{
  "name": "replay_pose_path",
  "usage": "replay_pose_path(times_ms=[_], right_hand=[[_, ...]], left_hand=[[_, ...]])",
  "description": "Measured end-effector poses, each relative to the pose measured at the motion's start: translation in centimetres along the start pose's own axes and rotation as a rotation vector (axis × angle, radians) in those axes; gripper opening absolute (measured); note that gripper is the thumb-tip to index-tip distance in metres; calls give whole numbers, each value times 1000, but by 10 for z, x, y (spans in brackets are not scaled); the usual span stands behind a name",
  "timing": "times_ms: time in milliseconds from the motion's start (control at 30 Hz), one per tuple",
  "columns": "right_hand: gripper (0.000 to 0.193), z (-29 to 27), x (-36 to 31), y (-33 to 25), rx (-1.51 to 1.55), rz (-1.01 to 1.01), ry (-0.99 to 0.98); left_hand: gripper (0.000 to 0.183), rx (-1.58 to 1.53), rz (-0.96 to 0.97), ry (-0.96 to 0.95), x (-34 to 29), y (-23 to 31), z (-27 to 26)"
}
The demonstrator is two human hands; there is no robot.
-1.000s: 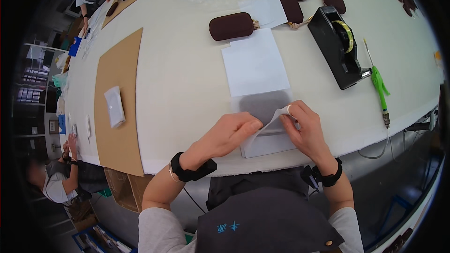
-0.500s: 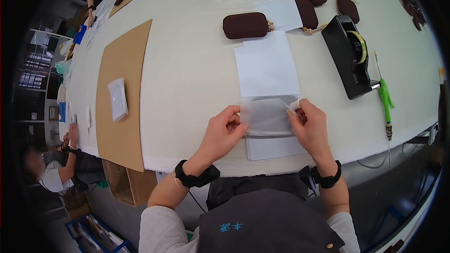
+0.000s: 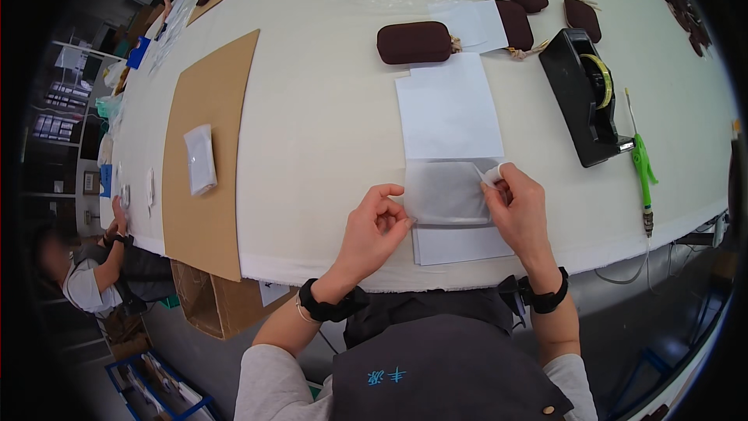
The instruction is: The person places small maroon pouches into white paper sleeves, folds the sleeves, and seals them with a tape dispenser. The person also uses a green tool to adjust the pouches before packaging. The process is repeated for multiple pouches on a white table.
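1 translucent sheet (image 3: 446,196), flatter than before, right grip (image 3: 517,206) tight on it, left grip (image 3: 368,232) curled, hold unclear.

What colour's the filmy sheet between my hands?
The filmy sheet is translucent whitish grey, clearest in the head view.

White worktable (image 3: 327,125) above grey floor (image 3: 201,349)
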State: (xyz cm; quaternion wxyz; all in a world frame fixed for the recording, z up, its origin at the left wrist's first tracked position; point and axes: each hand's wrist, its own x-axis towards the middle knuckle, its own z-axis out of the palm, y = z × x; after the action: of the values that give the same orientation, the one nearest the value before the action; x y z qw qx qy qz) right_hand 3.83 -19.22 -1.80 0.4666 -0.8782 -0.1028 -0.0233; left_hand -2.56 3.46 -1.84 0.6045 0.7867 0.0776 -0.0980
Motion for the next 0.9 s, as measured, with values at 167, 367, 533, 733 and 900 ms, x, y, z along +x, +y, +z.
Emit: replay_pose_path(times_ms=[167,367,533,733,900], right_hand=[[11,1,0,1,13,19,0],[10,1,-1,2,32,36,0],[10,-1,0,-1,30,44,-11],[12,0,1,-1,43,26,0],[20,2,0,6,-14,50,-5]], left_hand=[[28,-143,-74,-65,3,-12,-7],[10,-11,-90,-115,-1,0,-5],[14,125,-123,-176,3,7,-14],[9,621,555,164,6,15,-11],[45,816,705,-222,-1,30,21]])
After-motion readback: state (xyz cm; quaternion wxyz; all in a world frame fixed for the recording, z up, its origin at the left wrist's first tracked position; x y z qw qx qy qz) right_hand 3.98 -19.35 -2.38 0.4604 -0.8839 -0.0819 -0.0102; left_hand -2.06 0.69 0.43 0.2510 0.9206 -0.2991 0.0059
